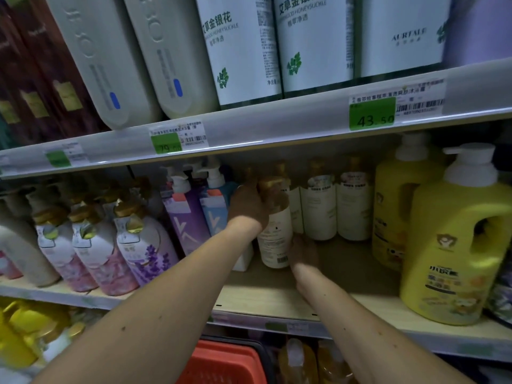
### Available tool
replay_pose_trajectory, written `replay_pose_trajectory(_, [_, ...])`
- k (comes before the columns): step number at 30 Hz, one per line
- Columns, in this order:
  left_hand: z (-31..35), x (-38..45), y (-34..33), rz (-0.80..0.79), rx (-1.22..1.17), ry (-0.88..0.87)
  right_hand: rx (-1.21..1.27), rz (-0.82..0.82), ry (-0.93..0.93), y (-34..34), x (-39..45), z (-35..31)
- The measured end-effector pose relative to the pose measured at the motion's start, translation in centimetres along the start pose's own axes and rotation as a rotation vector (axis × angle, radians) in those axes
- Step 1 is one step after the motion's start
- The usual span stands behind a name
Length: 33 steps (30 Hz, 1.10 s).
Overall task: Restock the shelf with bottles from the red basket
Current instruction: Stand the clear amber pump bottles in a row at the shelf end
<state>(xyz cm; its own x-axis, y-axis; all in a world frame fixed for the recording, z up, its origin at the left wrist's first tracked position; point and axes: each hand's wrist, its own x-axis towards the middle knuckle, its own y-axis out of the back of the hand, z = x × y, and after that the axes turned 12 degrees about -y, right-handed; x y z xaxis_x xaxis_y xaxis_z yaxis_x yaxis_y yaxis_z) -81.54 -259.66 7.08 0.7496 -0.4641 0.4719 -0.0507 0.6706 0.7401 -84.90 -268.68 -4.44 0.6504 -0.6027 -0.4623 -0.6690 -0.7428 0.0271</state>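
A white bottle with a gold cap (275, 234) stands on the wooden middle shelf (277, 297), near the front of a row of like white bottles (321, 206). My left hand (248, 207) grips it round the neck and shoulder. My right hand (303, 252) rests against the bottle's lower right side, low by the shelf board; its fingers are partly hidden in shadow. The red basket (224, 361) shows at the bottom edge, below the shelf.
Purple and blue pump bottles (191, 214) stand left of the white row, floral bottles (91, 253) further left. Big yellow jugs (454, 245) fill the right. The upper shelf rail (263, 126) with price tags hangs just above. Bare board lies in front of the white row.
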Motion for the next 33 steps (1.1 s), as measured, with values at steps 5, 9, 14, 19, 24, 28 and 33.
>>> replay_pose_trajectory(5, [0.9,-0.5,0.4,-0.031,0.048,0.032,-0.028,0.012,0.075,-0.1,0.5,0.8])
replay_pose_trajectory(9, [0.2,-4.6,0.1,-0.057,-0.005,0.032,-0.038,-0.072,0.24,0.9,-0.1,1.6])
replay_pose_trajectory(14, [-3.3,-8.7,-2.8,-0.103,-0.22,0.23,-0.289,-0.063,0.442,0.9,-0.9,3.1])
replay_pose_trajectory(19, [-5.3,-8.1,-4.9,-0.124,-0.612,0.315,-0.383,0.119,0.481,0.1,-0.5,3.8])
replay_pose_trajectory(24, [-4.7,-8.4,-6.0,-0.017,-0.489,0.263,-0.359,0.178,0.512,0.1,0.4,3.8])
replay_pose_trajectory(28, [-4.2,-9.6,-6.0,0.029,-0.196,0.215,-0.343,0.055,0.588,0.7,0.3,4.0])
replay_pose_trajectory(33, [-3.0,-11.2,-6.9,-0.067,0.142,0.262,-0.434,-0.133,0.5,1.4,0.5,3.5])
